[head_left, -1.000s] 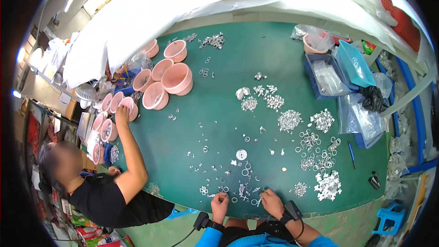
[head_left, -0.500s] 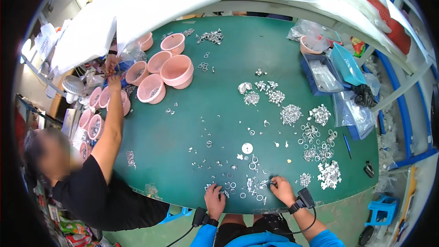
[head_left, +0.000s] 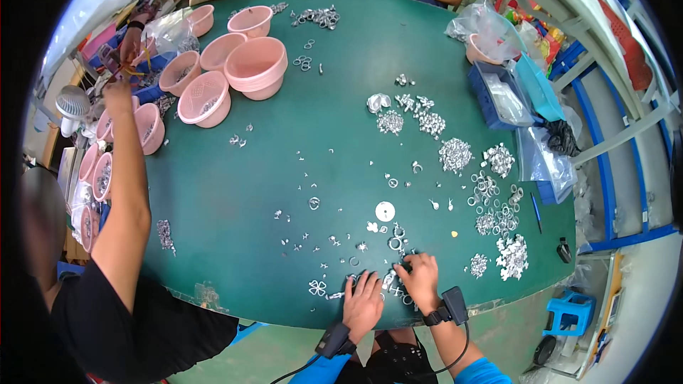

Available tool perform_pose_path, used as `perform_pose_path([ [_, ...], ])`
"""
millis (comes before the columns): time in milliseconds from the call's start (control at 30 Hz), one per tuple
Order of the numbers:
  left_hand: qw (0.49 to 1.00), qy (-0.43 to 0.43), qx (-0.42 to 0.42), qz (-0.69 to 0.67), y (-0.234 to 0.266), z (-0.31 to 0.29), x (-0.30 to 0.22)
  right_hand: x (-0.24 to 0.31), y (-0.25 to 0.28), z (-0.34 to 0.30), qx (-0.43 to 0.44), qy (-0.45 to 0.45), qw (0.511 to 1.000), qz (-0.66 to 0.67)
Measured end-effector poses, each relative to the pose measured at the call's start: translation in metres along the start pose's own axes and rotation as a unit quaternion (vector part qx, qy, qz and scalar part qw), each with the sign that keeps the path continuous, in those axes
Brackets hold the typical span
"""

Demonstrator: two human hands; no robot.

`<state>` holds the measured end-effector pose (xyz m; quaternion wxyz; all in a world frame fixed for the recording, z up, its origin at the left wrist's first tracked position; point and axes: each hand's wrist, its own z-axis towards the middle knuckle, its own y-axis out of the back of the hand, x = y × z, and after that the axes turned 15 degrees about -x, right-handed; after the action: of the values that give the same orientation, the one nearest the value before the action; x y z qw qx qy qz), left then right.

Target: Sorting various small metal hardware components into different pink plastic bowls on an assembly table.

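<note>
My left hand (head_left: 363, 304) lies low over the table's near edge with its fingers stretched apart, and small silver metal pieces lie around the fingertips. To its left is a silver four-petal flower piece (head_left: 317, 287). My right hand (head_left: 421, 279) is bent inward beside it, fingers curled down at the small metal parts. What lies under those fingertips is hidden. Between the hands is a silver cross-shaped piece (head_left: 396, 289). Just beyond the right hand are silver rings (head_left: 395, 243), and farther off a white disc (head_left: 385, 211).
Piles of silver parts (head_left: 455, 154) and rings (head_left: 484, 188) lie to the right on the green table (head_left: 334, 128). Pink tubs (head_left: 256, 67) stand at the far left, blue bins (head_left: 498, 99) at the far right. A co-worker's arm (head_left: 128, 192) reaches along the left; other people sit beyond.
My view has shifted, bringing people beyond the far edge into sight. My left hand has moved right, closer to my right hand, and its fingers have spread. The flower piece is now uncovered.
</note>
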<state>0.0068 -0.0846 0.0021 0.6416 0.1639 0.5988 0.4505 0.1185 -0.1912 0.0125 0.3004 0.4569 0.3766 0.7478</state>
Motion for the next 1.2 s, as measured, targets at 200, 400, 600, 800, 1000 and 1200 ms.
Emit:
perform_pose_path([
  [200, 0.999, 0.022, -0.029, -0.024, 0.007, -0.003, 0.003, 0.001, 0.007, 0.010, 0.103, -0.181, 0.953, 0.220],
  [400, 0.998, -0.022, 0.010, -0.056, -0.013, 0.005, -0.014, -0.010, 0.010, 0.024, 0.135, -0.364, 0.836, 0.388],
  [600, 0.998, -0.014, -0.023, -0.048, 0.009, -0.015, 0.000, -0.006, -0.008, 0.032, 0.089, 0.033, 0.995, 0.041],
  [800, 0.997, 0.002, -0.069, -0.040, 0.000, -0.005, -0.010, -0.025, 0.008, 0.031, 0.158, -0.192, 0.917, 0.312],
  [1000, 0.995, 0.015, -0.063, 0.071, -0.035, 0.023, -0.033, -0.031, 0.050, 0.008, 0.135, -0.470, 0.535, 0.689],
  [1200, 0.996, 0.024, -0.051, 0.066, -0.042, 0.027, -0.042, -0.045, 0.045, -0.024, 0.147, -0.361, 0.793, 0.468],
])
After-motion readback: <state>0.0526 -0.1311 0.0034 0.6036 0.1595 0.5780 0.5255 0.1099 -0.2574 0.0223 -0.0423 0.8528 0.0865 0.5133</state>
